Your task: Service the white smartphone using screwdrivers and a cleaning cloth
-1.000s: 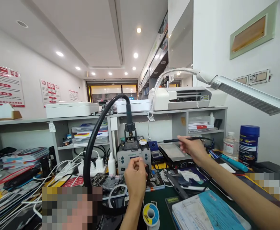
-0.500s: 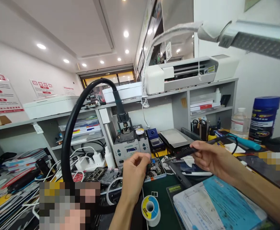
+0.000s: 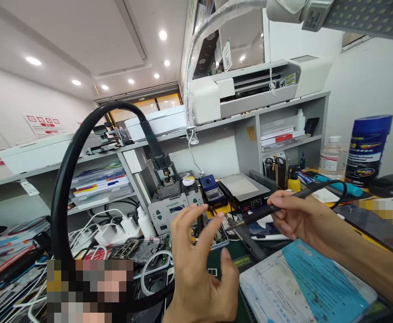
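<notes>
A soldering iron [image 3: 257, 216] with a black handle and a bare metal tip sits in my right hand [image 3: 304, 220], its tip pointing left. The tip is over an opened device [image 3: 220, 242] with exposed parts; I cannot tell whether they touch. My left hand [image 3: 201, 271] is raised in front of that device, fingers spread and curved, with nothing seen between them. It hides part of the device and the mat. A small white frame-shaped piece [image 3: 212, 272] lies on the green mat [image 3: 218, 258] beyond the thumb.
A grey soldering station [image 3: 169, 211] stands behind, with a thick black hose [image 3: 59, 193] arching at left. White cables and a power strip [image 3: 122, 231] crowd the left. A blue-and-white box [image 3: 304, 287] lies at front right. A lamp [image 3: 360, 20] hangs overhead.
My left hand has opened from a closed-finger pose and come nearer to me and right, now covering where the solder spool stood. My right hand still holds the iron. The view has shifted.
</notes>
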A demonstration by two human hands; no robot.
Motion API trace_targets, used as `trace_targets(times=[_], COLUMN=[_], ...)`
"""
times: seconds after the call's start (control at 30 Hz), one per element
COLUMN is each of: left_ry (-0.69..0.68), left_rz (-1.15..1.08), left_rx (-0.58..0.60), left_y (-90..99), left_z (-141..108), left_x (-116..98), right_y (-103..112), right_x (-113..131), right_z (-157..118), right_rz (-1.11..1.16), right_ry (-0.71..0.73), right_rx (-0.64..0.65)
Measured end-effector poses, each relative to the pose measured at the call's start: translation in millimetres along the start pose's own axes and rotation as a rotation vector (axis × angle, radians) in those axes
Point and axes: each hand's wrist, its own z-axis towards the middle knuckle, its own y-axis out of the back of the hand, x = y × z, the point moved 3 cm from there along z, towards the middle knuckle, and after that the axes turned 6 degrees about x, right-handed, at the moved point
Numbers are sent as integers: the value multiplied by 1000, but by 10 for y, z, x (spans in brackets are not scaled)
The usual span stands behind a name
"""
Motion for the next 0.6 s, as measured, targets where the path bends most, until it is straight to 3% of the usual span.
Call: trace_targets(times=[0.13,0.23,0.4,0.6], left_ry=[191,454,792,928], left_rz=[-27,-189,-434,-639], left_rx=[-210,-253,-113,-2], left_y=[55,51,5,-71], left_z=[34,28,10,-14], left_x=[77,174,320,394], right_y=[-2,-4,10,14], right_x=[13,17,6,8], right_z=[-18,-27,-38,-52], right_rz=[9,16,29,41], right_ry=[-4,-12,-41,-72], right_rx=[-3,-5,-14,-6])
